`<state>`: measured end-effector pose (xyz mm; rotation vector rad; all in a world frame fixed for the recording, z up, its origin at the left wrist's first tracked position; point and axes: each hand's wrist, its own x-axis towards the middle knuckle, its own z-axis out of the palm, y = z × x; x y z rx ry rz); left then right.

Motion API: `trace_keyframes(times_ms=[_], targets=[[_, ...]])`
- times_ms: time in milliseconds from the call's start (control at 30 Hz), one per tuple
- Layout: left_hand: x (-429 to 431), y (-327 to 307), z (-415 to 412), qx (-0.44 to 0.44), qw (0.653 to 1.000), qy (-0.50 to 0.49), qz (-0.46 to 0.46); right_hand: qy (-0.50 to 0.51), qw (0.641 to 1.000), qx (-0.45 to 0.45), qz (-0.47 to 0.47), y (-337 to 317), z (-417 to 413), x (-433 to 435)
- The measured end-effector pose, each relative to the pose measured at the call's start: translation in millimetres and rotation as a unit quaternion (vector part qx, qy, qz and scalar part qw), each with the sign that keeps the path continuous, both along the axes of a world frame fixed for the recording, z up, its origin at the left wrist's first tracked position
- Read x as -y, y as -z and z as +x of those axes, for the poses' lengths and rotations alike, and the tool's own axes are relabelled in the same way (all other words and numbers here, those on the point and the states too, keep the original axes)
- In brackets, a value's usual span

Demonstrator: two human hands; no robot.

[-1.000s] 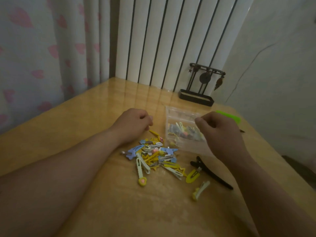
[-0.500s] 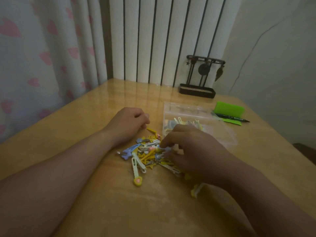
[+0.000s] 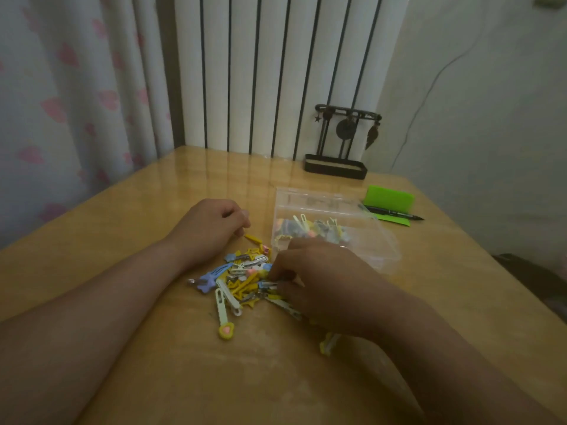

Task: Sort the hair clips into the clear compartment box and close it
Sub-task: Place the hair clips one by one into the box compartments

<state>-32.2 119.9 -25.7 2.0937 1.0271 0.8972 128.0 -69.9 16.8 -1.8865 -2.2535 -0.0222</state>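
Note:
A pile of small hair clips [image 3: 236, 280], yellow, blue and pale green, lies on the wooden table [image 3: 153, 204]. Behind it on the right stands the clear compartment box [image 3: 362, 243], lid open, with several clips inside. My right hand [image 3: 325, 280] lies over the pile's right side, fingertips pinched on a clip at the pile's middle; which clip, I cannot tell. My left hand [image 3: 211, 225] rests as a loose fist on the table just behind the pile, holding nothing. A pale green clip with a heart end [image 3: 222, 314] sticks out toward me.
A green pad [image 3: 388, 199] with a black pen [image 3: 395, 213] lies right of the box. A dark metal stand [image 3: 336, 165] sits at the table's back edge, against white slats. A pink-patterned curtain hangs on the left. One loose clip [image 3: 328, 345] shows under my right wrist.
My right hand has come down from over the box onto the clip pile and now pinches among the clips. My left hand has stayed in place.

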Motion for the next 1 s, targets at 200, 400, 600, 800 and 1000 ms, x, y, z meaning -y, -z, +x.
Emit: trace_keyframes(times_ms=[200, 400, 600, 800, 1000], targets=[[-1, 1, 0, -0.002, 1.0, 0.001, 0.001, -0.008, 1.0, -0.025, 0.005, 1, 1, 2], [2, -1, -1, -0.003, 1.0, 0.0, 0.002, 0.011, 0.997, -0.074, 0.003, 2, 6, 0], [3, -2, 0, 0.001, 1.0, 0.002, -0.011, 0.01, 0.993, -0.108, 0.055, 1, 11, -3], [-1, 1, -3, 0.01, 1.0, 0.006, -0.013, 0.101, 0.95, -0.244, 0.164, -6, 31, -5], [-3, 1, -1, 0.017, 1.0, 0.001, -0.008, 0.232, 0.881, -0.344, 0.228, -22, 75, -17]])
